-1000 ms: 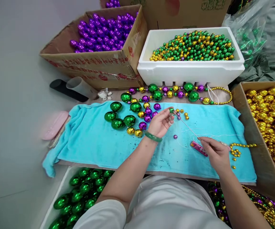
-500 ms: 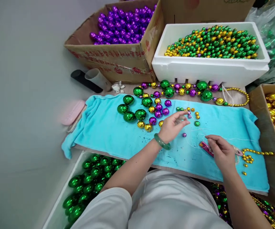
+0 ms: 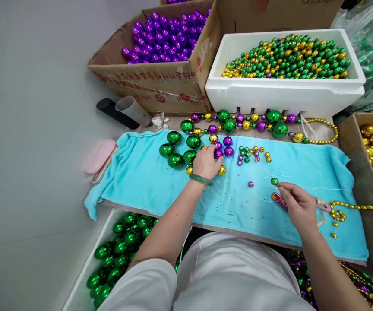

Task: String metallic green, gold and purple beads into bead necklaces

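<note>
My left hand (image 3: 207,163), with a green bangle (image 3: 201,179) at the wrist, is over the large beads on the blue towel. Its thumb and fingers close around a shiny purple bead (image 3: 218,153); part of the grip is hidden. Large green beads (image 3: 175,160) lie left of it, and a gold bead (image 3: 222,170) lies just beyond the thumb. My right hand (image 3: 298,205) pinches a thin white string (image 3: 261,163) by a green bead (image 3: 274,181) threaded on it. Under that hand are a pink-handled tool (image 3: 279,200) and a gold bead chain (image 3: 351,207).
A finished-looking bead strand (image 3: 246,125) lies along the back. Behind stand a carton of purple beads (image 3: 141,86) and a white foam box (image 3: 286,93). A carton (image 3: 355,172) of gold beads borders the right. Small beads (image 3: 246,160) dot the blue towel (image 3: 147,190).
My left hand has moved left from the small beads to the large ones, nudging purple beads rightward. The green bead has slid down the string to my right fingers.
</note>
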`<state>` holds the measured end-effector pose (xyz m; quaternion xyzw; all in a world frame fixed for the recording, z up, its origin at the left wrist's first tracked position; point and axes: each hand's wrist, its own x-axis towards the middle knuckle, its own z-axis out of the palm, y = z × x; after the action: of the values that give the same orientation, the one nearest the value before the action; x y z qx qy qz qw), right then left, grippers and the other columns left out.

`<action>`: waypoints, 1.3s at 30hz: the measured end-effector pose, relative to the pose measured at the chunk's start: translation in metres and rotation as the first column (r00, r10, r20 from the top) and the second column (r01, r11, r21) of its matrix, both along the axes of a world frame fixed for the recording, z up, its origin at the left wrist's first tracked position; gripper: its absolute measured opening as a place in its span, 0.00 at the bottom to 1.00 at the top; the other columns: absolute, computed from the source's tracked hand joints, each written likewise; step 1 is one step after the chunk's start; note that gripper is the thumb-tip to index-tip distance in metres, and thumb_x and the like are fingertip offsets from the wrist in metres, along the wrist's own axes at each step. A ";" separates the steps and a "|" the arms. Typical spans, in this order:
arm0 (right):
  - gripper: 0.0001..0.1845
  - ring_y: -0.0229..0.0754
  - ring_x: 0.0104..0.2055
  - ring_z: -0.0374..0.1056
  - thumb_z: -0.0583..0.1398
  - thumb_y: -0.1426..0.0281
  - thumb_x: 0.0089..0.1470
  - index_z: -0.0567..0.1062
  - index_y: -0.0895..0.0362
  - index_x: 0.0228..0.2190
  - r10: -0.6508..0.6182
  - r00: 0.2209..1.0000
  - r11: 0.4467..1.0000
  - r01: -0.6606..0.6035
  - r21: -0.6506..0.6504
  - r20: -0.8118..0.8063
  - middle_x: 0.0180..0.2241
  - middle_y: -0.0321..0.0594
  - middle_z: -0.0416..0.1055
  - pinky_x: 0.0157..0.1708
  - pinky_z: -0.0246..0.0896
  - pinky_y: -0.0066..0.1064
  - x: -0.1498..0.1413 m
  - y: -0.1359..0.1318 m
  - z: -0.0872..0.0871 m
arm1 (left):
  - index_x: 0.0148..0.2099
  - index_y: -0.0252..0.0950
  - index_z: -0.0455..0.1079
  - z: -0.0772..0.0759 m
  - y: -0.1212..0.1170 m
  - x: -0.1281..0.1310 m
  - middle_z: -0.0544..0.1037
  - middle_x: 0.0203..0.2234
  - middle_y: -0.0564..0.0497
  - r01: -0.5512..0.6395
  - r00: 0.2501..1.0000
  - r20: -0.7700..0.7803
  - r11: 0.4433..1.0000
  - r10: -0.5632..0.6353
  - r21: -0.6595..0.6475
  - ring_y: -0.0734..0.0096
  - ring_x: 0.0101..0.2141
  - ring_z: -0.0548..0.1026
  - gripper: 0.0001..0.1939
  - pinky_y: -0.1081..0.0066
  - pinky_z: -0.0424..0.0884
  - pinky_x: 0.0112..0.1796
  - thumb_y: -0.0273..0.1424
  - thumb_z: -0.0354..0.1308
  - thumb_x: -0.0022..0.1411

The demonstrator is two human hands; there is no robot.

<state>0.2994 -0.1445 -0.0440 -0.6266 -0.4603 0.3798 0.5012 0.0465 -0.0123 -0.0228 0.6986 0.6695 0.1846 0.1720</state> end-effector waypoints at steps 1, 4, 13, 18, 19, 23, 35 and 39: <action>0.09 0.35 0.25 0.66 0.62 0.64 0.53 0.80 0.55 0.32 0.014 1.000 1.000 -0.014 0.006 0.020 0.25 0.37 0.74 0.24 0.63 0.28 0.000 0.000 0.000 | 0.49 0.32 0.70 0.004 -0.002 0.001 0.73 0.42 0.40 0.019 0.983 0.185 1.000 -0.015 -0.015 0.57 0.40 0.73 0.20 0.57 0.68 0.45 0.30 0.61 0.54; 0.09 0.38 0.27 0.69 0.61 0.64 0.53 0.80 0.55 0.32 0.065 0.996 0.998 -0.066 0.015 0.058 0.28 0.38 0.76 0.26 0.64 0.30 0.003 -0.002 0.002 | 0.51 0.37 0.68 0.016 -0.009 0.002 0.73 0.42 0.47 0.151 0.701 0.713 0.977 0.001 -0.150 0.68 0.35 0.74 0.23 0.67 0.72 0.38 0.29 0.64 0.51; 0.07 0.41 0.30 0.70 0.62 0.66 0.54 0.80 0.53 0.33 0.125 0.982 0.988 -0.136 0.070 0.142 0.29 0.39 0.77 0.30 0.64 0.32 0.010 -0.006 0.008 | 0.47 0.39 0.69 0.031 -0.016 0.008 0.73 0.43 0.51 0.246 0.257 0.953 0.943 0.158 -0.223 0.72 0.36 0.76 0.24 0.73 0.72 0.35 0.25 0.67 0.46; 0.08 0.42 0.32 0.71 0.62 0.65 0.54 0.80 0.54 0.33 0.106 0.983 0.991 -0.116 0.064 0.149 0.29 0.40 0.77 0.31 0.65 0.33 0.012 -0.006 0.007 | 0.48 0.39 0.69 0.031 -0.015 0.008 0.73 0.42 0.51 0.268 0.217 0.960 0.934 0.179 -0.235 0.71 0.36 0.77 0.24 0.74 0.72 0.34 0.24 0.68 0.46; 0.08 0.42 0.32 0.71 0.62 0.65 0.54 0.81 0.54 0.33 0.106 0.983 0.991 -0.116 0.061 0.148 0.29 0.40 0.78 0.32 0.65 0.34 0.012 -0.006 0.006 | 0.48 0.40 0.69 0.031 -0.015 0.009 0.73 0.42 0.51 0.270 0.223 0.959 0.934 0.175 -0.233 0.71 0.36 0.77 0.25 0.74 0.72 0.34 0.24 0.68 0.46; 0.08 0.41 0.31 0.71 0.62 0.65 0.54 0.80 0.54 0.33 0.123 0.985 0.990 -0.130 0.046 0.122 0.30 0.40 0.77 0.31 0.65 0.33 0.011 -0.006 0.003 | 0.46 0.40 0.71 0.031 -0.018 0.012 0.72 0.43 0.52 0.270 0.274 0.953 0.940 0.131 -0.207 0.74 0.35 0.76 0.23 0.74 0.73 0.34 0.25 0.69 0.45; 0.11 0.39 0.31 0.70 0.60 0.63 0.55 0.80 0.55 0.34 0.119 0.987 0.993 -0.121 0.010 0.109 0.30 0.39 0.77 0.31 0.66 0.33 0.007 -0.001 -0.007 | 0.52 0.41 0.69 0.027 -0.032 0.038 0.72 0.46 0.50 0.253 0.151 0.965 0.936 0.213 -0.246 0.75 0.36 0.73 0.25 0.74 0.72 0.34 0.28 0.67 0.50; 0.09 0.40 0.31 0.69 0.61 0.63 0.54 0.80 0.54 0.33 0.106 0.992 0.994 -0.105 -0.011 0.062 0.29 0.39 0.76 0.31 0.65 0.33 0.011 0.000 -0.006 | 0.52 0.42 0.69 0.029 -0.030 0.037 0.72 0.47 0.50 0.321 0.103 0.973 0.919 0.206 -0.228 0.75 0.37 0.72 0.26 0.75 0.72 0.34 0.26 0.67 0.49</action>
<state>0.3102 -0.1449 -0.0501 -0.6148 -0.5068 0.3879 0.4634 0.0836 -0.0425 0.0061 0.3699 0.3729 0.4604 0.7157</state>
